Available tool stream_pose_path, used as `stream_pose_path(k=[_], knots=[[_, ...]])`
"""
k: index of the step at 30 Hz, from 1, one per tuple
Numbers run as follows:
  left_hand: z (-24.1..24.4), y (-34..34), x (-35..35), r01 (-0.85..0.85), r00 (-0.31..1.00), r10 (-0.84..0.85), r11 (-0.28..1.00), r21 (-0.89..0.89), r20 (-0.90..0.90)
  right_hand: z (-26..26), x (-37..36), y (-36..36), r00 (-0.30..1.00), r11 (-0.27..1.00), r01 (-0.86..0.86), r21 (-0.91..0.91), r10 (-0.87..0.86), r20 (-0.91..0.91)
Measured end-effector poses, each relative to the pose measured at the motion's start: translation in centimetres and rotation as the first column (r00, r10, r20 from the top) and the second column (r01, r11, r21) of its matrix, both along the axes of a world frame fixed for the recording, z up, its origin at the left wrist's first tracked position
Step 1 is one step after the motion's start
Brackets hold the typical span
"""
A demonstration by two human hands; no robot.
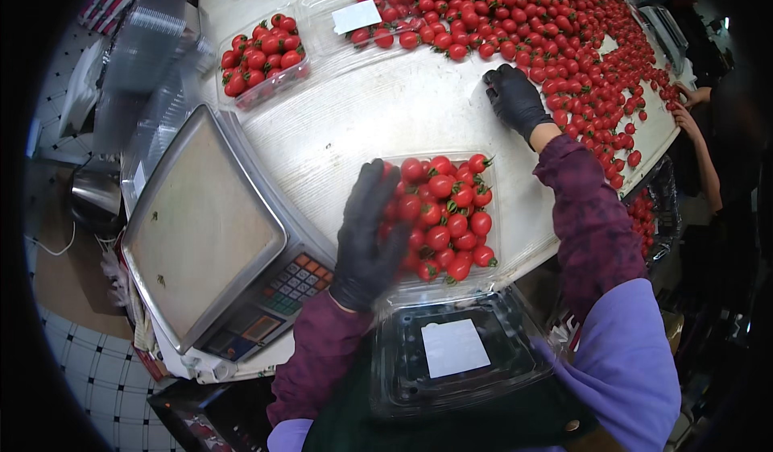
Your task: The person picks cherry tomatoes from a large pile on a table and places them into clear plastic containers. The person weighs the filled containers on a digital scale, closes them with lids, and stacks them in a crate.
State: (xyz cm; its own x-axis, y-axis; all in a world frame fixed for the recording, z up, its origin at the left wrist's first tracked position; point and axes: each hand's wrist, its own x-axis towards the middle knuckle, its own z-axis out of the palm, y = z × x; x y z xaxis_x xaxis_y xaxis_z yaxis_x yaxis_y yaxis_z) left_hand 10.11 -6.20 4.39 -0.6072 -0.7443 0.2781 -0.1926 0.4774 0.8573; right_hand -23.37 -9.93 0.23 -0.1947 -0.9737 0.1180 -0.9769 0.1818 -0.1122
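A clear plastic clamshell container [496, 210] heaped with red cherry tomatoes [441, 186] lies before me on the white table. Its lid [398, 379], with a blank white label [456, 348], hangs open toward my body. My left hand [371, 240], in a black glove, is at the left side of the heap, slightly blurred; whether it grips a tomato cannot be told. My right hand [513, 98], also black-gloved, rests with curled fingers at the edge of a large spread of loose cherry tomatoes [525, 17]. Its fingertips point away, so what they hold is hidden.
A weighing scale [205, 228] with a metal pan stands at the left. Behind it are stacked clear containers [145, 59]. Another filled container [263, 59] sits at the back left. Another person's hands [685, 104] touch tomatoes at the far right edge.
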Motion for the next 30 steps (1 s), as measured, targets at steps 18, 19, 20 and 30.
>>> stream_pose_path(k=[18,19,20,30], knots=[[-0.5,8.3,6.2,-0.005,0.975,0.18,0.609,0.793,-0.132,5.6,5.1,6.8,0.226,0.938,-0.243,0.246,-0.192,0.955],[-0.9,8.5,6.8,0.061,0.988,0.059,0.712,0.7,-0.145,5.4,5.2,6.6,0.226,0.935,-0.231,0.268,-0.216,0.95],[-1.2,9.2,6.7,0.194,0.923,0.235,0.4,0.896,-0.304,5.3,5.3,6.4,0.226,0.932,-0.218,0.29,-0.241,0.944],[2.1,7.6,5.8,0.485,0.64,0.547,0.258,0.836,-0.54,8.5,6.1,6.9,0.146,0.969,-0.035,0.245,-0.237,0.96]])
